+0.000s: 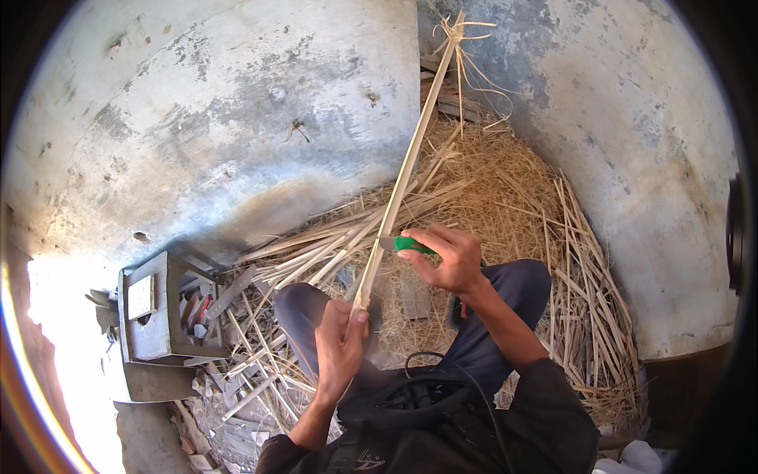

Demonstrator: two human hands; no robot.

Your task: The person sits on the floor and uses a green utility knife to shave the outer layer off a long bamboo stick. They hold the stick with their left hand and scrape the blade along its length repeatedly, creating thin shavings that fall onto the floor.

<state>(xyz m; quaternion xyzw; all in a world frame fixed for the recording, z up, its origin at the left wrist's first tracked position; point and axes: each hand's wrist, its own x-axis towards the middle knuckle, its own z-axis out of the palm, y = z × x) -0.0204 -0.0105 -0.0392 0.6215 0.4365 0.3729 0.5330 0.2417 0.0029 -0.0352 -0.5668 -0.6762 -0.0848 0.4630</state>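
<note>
Straw-coloured shavings point(505, 182) are heaped on the far side. Above them a long, pale wooden strip point(412, 154) slants from its frayed far end, toward the right, down to the near left, where the fingers of the left hand point(341, 340) are wrapped around it. Farther up, right of the strip, the right hand's point(448, 257) fingers grip a green-handled knife point(414, 244), its blade against the strip.

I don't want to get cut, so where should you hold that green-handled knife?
Probably by its green handle, coming from the right, where the right hand holds it. The handle sticks out that way, while the bare metal blade points left toward the pale wooden strip.
</note>
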